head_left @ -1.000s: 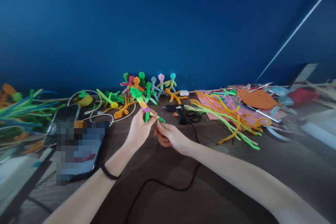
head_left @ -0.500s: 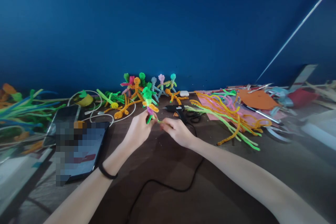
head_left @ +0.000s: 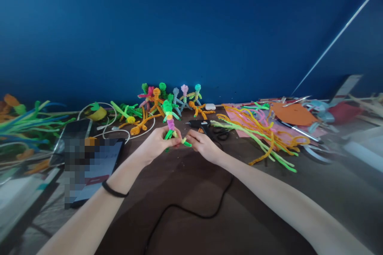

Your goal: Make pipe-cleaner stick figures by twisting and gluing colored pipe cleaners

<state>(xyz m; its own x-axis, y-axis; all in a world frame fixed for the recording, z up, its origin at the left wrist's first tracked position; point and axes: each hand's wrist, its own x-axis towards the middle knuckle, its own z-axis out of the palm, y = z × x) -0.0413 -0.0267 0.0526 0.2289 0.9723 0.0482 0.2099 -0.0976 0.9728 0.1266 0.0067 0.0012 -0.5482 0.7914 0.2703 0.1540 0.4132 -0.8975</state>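
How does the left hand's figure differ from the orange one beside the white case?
The held figure is green, yellow and purple; the orange figure looks one colour. The held figure is upright in the left hand; the orange figure lies on the table. Both look fuzzy.

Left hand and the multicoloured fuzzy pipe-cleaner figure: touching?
Touching. The head view shows the left hand gripping the multicoloured fuzzy pipe-cleaner figure around its lower part.

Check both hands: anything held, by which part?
Left hand pinches the fuzzy figure by its lower end, below the purple section. Right hand at a green leg; grip unclear.
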